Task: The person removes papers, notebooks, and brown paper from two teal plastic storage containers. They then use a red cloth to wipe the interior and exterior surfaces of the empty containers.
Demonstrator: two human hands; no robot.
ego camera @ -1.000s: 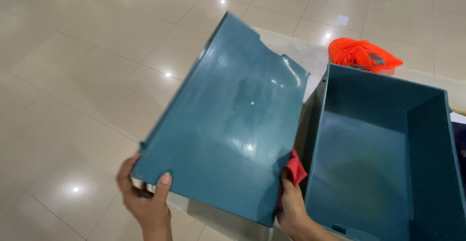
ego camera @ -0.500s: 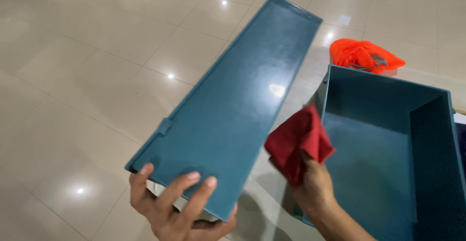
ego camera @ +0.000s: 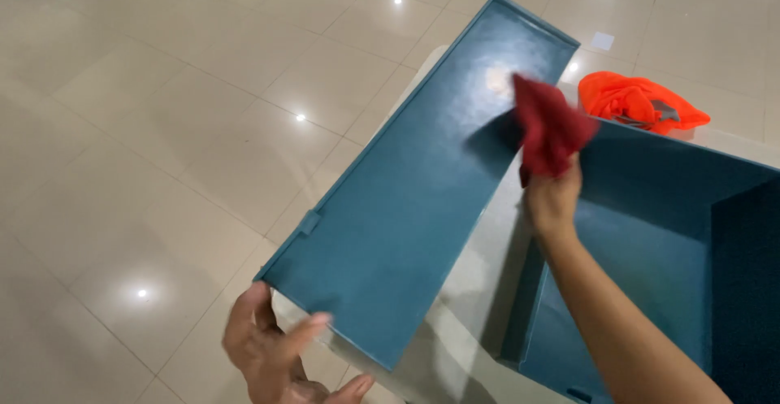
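My left hand [ego camera: 280, 354] grips the near end of a long teal lid or panel [ego camera: 414, 184], holding it tilted up and away over the floor. My right hand [ego camera: 554, 201] is closed on a dark red cloth [ego camera: 549, 130], pressed against the far part of the teal panel's inner face. To the right an open teal box [ego camera: 674, 241] rests on a pale surface, its inside bare.
An orange garment [ego camera: 638, 103] lies bunched beyond the box's far rim. Glossy beige floor tiles [ego camera: 162, 128] with ceiling light reflections fill the left side. A pale table edge [ego camera: 475, 290] shows under the panel and box.
My right hand with the red cloth has moved from the panel's near end up toward its far end. The panel has turned lengthwise and my left hand has regripped its near end.
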